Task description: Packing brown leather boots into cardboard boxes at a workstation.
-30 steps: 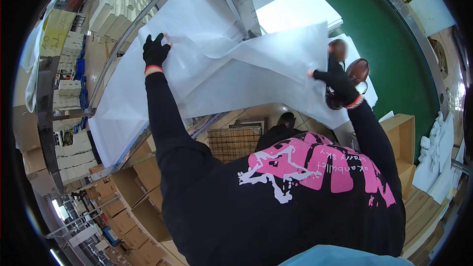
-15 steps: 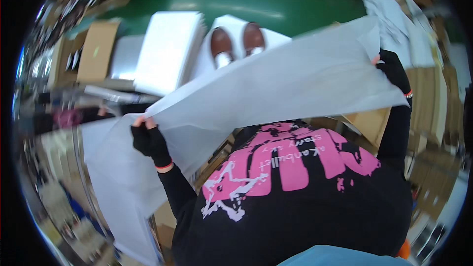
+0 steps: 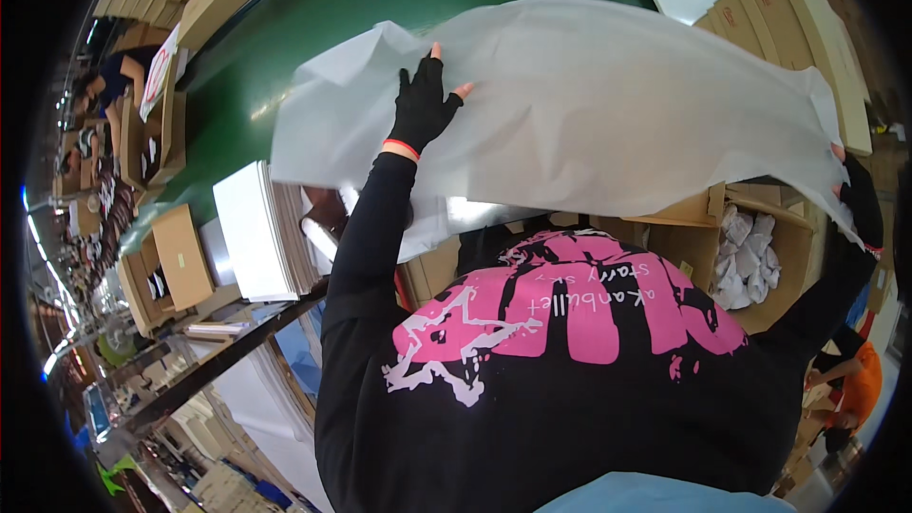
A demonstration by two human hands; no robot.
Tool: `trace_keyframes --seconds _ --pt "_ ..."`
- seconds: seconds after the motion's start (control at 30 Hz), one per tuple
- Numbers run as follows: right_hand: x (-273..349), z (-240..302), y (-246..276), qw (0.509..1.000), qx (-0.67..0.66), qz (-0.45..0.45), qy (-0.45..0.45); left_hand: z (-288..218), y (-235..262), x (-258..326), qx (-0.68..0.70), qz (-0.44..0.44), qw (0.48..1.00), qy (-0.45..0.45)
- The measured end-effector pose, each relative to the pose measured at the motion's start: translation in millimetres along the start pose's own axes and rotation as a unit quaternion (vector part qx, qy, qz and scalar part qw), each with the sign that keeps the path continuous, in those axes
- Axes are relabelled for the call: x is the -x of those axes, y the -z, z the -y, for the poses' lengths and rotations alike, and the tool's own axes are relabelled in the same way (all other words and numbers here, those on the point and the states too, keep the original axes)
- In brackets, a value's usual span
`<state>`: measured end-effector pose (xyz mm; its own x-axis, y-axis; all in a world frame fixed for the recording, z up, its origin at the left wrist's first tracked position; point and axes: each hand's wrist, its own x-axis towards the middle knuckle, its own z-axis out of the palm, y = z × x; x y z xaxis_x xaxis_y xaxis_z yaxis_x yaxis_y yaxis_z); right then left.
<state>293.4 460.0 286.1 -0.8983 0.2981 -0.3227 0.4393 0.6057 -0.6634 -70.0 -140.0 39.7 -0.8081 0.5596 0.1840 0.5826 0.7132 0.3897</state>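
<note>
A long sheet of thin white tissue paper [image 3: 608, 104] spreads out in front of me. My left hand [image 3: 425, 106], in a black fingerless glove, rests against its left part with the fingers spread apart. At the right end of the sheet, my right hand [image 3: 860, 195] pinches the edge; part of that hand lies behind the paper. Below the sheet's left side, a brown shoe [image 3: 323, 214] shows in part, mostly hidden by the paper and my left sleeve.
Left of the shoe stands a stack of white sheets [image 3: 256, 233], with an open cardboard box [image 3: 171, 256] beyond. A green work surface [image 3: 332, 19] runs behind. At right are cardboard boxes [image 3: 774, 14] and a carton of crumpled white paper [image 3: 746, 256]. Co-workers sit at far left and right.
My left hand has let go of the paper's left part, risen and opened on the sheet. The paper now lies across the shoes. The view has swung to the right.
</note>
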Motion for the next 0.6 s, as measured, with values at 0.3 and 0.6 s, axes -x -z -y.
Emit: trace_keyframes --seconds 0.3,0.6 --pt "-23.9 -96.7 -10.5 0.92 0.257 -0.285 0.085 19.2 -13.4 22.1 0.014 0.178 0.975 0.135" --pt "-147.5 -19.8 -218.0 0.848 0.518 0.108 -0.033 -46.9 -28.3 109.3 0.145 0.138 0.95 0.238"
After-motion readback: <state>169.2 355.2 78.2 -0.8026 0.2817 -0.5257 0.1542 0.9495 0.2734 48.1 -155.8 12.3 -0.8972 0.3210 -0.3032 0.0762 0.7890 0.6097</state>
